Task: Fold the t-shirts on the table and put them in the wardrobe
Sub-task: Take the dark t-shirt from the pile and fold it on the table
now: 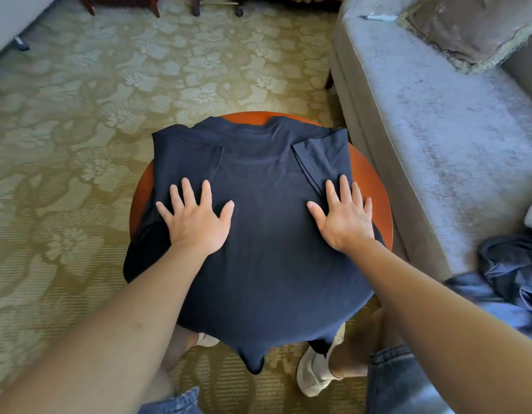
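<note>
A dark navy t-shirt (258, 264) lies spread over a small round orange-brown table (378, 204), collar at the far side, both sleeves folded inward, its hem hanging over the near edge. My left hand (196, 219) presses flat on the shirt's left part with fingers spread. On the right part, at the lower end of the folded right sleeve, my right hand (345, 216) lies flat too. No wardrobe is in view.
A grey sofa (438, 130) runs along the right with a cushion (473, 28) on it and a heap of dark blue clothes (512, 279) at its near end. Patterned carpet (79, 130) surrounds the table. Chair legs (154, 7) stand at the far edge.
</note>
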The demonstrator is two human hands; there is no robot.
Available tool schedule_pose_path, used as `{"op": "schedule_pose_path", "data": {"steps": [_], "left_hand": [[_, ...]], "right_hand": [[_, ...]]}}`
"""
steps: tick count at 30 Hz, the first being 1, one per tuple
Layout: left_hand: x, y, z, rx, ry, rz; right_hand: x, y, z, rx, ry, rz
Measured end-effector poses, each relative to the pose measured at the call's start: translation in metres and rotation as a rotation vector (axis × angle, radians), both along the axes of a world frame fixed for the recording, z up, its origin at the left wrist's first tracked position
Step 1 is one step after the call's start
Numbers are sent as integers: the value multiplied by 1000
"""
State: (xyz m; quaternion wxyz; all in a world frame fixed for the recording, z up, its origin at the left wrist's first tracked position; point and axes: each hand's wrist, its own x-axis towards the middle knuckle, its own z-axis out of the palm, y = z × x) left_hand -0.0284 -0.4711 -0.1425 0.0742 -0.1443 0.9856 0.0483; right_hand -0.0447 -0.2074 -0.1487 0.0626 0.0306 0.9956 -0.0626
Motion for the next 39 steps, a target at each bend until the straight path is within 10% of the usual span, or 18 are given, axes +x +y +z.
{"op": "schedule_pose_path", "data": {"steps": [16,19,22,31,39], "left_hand": [[-46,10,-5,133,172,64],[-26,-2,8,432,422,185],[6,-18,19,321,477,217],[92,-41,29,816,230,674],[139,-40,61,721,45,585]], "right_hand": [[-53,19,-2,-51,-22,-19],[-57,29,19,-273,-143,-25],[-35,50,30,-522,65,-159],[71,80,3,-1178,6,-570],[112,84,23,-937,-134,-504]]}}
